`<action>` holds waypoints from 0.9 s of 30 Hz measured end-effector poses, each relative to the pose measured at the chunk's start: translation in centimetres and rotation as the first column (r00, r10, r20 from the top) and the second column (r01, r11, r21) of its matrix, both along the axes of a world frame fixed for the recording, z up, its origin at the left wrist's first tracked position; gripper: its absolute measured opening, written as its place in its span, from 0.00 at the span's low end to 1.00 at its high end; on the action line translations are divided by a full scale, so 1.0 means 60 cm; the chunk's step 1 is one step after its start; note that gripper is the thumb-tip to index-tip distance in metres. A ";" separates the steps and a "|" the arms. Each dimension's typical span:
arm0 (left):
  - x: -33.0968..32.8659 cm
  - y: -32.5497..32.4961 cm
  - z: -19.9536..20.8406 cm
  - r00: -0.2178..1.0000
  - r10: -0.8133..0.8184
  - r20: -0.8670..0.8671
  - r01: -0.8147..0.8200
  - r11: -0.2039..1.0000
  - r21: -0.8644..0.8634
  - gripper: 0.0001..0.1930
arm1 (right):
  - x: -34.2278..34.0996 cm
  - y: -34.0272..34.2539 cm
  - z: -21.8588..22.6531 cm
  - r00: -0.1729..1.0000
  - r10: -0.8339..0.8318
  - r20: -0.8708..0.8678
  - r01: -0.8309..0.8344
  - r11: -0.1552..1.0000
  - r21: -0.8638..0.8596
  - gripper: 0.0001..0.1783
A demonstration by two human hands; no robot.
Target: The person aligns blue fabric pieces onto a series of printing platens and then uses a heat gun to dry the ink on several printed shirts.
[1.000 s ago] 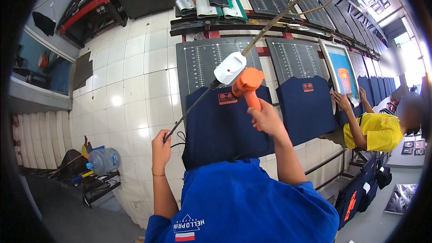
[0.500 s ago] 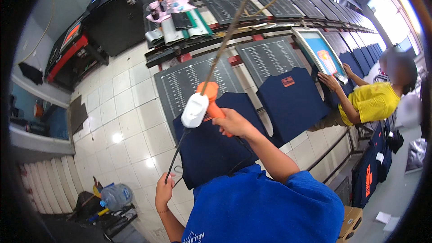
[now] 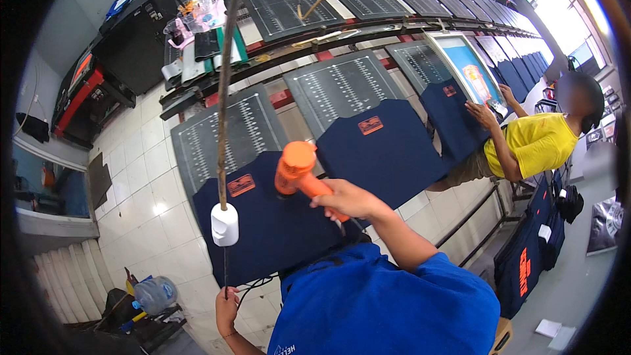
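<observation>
My right hand (image 3: pixel 351 198) is wrapped round the handle of an orange hair dryer (image 3: pixel 297 165), above a navy shirt (image 3: pixel 282 243) spread on a dark printing board (image 3: pixel 197 148). An orange print (image 3: pixel 240 185) shows on that shirt, left of the dryer. At the lower left, my left hand (image 3: pixel 227 309) is closed on a black cord (image 3: pixel 226 273). The cord runs up to a white socket (image 3: pixel 225 225) hanging on a long brown line. Another navy shirt (image 3: pixel 381 151) with an orange print lies on the board to the right.
A co-worker in a yellow shirt (image 3: pixel 536 148) handles a framed screen (image 3: pixel 453 59) over a third shirt at the right. More boards run along the back. Bottles and rolls (image 3: pixel 204 49) lie at the rack's near end. A water jug (image 3: pixel 156 293) stands lower left.
The hair dryer and the hanging socket have moved apart; the socket now hangs to the left. The near shirt's print has come into fuller view. Both hands keep their hold.
</observation>
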State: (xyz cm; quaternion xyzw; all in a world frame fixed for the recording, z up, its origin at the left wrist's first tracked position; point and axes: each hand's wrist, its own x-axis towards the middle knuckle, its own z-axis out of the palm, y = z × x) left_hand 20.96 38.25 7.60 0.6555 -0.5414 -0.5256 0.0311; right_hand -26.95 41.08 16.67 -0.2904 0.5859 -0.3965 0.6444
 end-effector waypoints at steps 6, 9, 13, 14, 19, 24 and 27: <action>-0.117 0.099 -0.130 0.980 0.178 0.091 -0.136 0.927 -0.350 0.11 | -0.279 0.131 0.022 0.936 -0.220 -0.276 0.222 0.975 -0.024 0.14; -0.226 0.111 -0.115 0.965 0.226 0.129 -0.131 0.850 -0.511 0.10 | -0.379 0.137 0.019 0.872 -0.293 -0.392 0.292 0.954 -0.064 0.14; -0.304 0.132 -0.131 0.917 0.390 0.083 -0.260 0.743 -0.617 0.13 | -0.475 0.110 0.015 0.901 -0.202 -0.384 0.195 0.979 -0.057 0.16; -0.311 0.136 -0.147 0.907 0.414 0.073 -0.276 0.717 -0.640 0.14 | -0.484 0.104 0.009 0.896 -0.176 -0.408 0.174 0.984 -0.043 0.16; -0.383 0.137 -0.172 0.846 0.522 0.108 -0.318 0.658 -0.682 0.16 | -0.521 0.092 0.011 0.925 -0.167 -0.341 0.166 0.986 -0.031 0.17; -0.438 0.134 -0.169 0.769 0.626 0.127 -0.352 0.581 -0.734 0.18 | -0.521 0.097 0.017 0.930 -0.122 -0.348 0.125 0.992 -0.016 0.16; -0.433 0.137 -0.184 0.755 0.651 0.076 -0.368 0.516 -0.773 0.19 | -0.520 0.102 -0.004 0.927 -0.102 -0.361 0.096 0.995 -0.037 0.14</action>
